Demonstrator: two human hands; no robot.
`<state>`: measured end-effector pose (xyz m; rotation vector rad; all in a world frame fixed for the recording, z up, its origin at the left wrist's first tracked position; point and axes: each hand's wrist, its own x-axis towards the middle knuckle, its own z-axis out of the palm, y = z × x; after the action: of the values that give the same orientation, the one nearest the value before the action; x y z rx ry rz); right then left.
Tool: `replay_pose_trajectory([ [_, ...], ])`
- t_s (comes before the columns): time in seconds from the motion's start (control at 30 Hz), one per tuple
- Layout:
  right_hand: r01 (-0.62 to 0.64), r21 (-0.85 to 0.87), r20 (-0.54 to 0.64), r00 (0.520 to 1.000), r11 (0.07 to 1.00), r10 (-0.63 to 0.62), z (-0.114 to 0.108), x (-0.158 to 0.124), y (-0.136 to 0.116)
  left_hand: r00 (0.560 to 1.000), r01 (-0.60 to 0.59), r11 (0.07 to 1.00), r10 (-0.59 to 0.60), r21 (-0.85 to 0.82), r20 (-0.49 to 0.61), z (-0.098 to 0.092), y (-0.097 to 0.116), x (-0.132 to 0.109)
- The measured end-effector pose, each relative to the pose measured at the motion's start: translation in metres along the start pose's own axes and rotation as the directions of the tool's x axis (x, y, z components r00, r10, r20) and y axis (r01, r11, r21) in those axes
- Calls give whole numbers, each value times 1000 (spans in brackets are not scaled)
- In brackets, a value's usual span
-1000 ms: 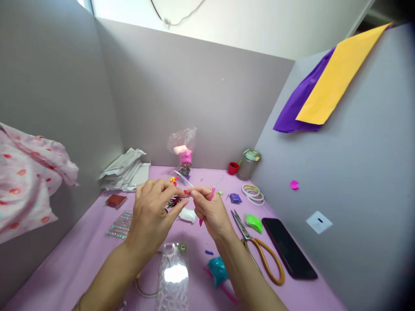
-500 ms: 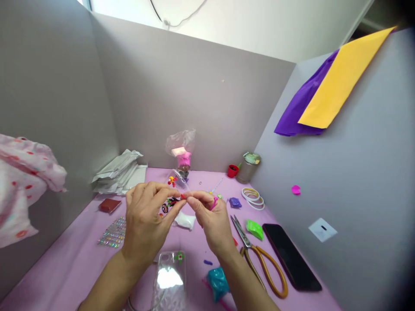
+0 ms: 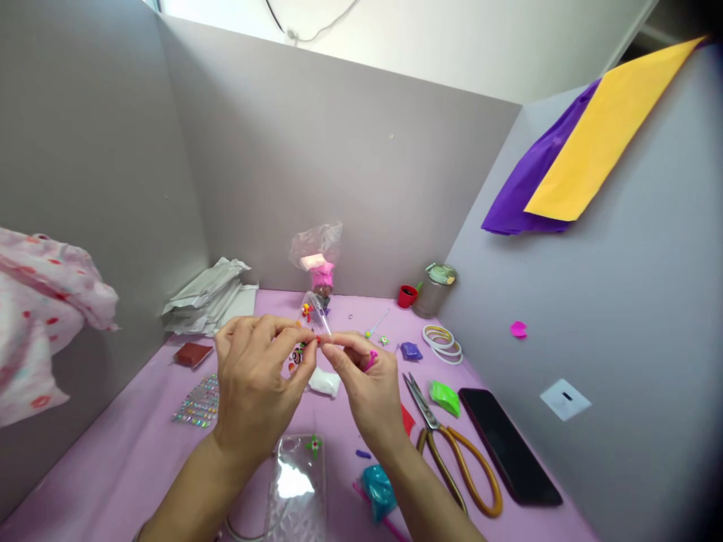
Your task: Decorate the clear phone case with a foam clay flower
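Observation:
My left hand [image 3: 257,380] and my right hand [image 3: 364,384] meet fingertip to fingertip above the middle of the pink table. Between them is a tiny red piece [image 3: 319,339], pinched by the left thumb and forefinger and touched by the right fingertips. A small magenta tool [image 3: 371,360] rests in the curled fingers of my right hand. Behind my left fingers, small coloured figures [image 3: 297,354] are partly hidden. Below my hands lies a clear phone case [image 3: 297,489] with a green flower [image 3: 314,446] near its top edge.
Scissors [image 3: 432,421], a black phone [image 3: 508,448], a green packet [image 3: 445,397] and a teal packet [image 3: 378,489] lie right. Tape rolls [image 3: 443,344] and a jar [image 3: 434,291] stand farther back. Gem stickers [image 3: 197,403], a brown packet [image 3: 193,354] and white packets [image 3: 208,293] are left.
The view has shifted slightly. My hands stay together, with the fingertips slightly repositioned around the red piece, and the figures behind them show at a different angle.

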<state>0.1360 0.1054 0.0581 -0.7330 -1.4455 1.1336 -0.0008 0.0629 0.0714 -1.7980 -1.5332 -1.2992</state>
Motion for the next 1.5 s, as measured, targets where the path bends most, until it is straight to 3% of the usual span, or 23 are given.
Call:
replay_pose_trajectory([
  [0.4, -66, 52, -13, 998, 997, 67, -1, 3, -2, 1000, 14, 998, -13, -57, 22, -3, -2, 0],
  [0.9, -188, 177, 68, 982, 966, 179, -7, 7, 1, 992, 74, 985, -58, -157, 109, -4, -2, 3],
  [1.27, -224, 275, 115, 973, 935, 200, -8, 10, 3, 992, 80, 980, -59, -182, 115, -3, -4, 3],
  [1.4, -243, 304, 135, 968, 921, 210, -7, 10, 3, 990, 134, 971, -122, -197, 72, -6, -6, 4],
  [1.5, -255, 321, 155, 964, 912, 215, -7, 11, 2, 951, 309, 899, -290, -311, 106, -9, -13, 6],
])
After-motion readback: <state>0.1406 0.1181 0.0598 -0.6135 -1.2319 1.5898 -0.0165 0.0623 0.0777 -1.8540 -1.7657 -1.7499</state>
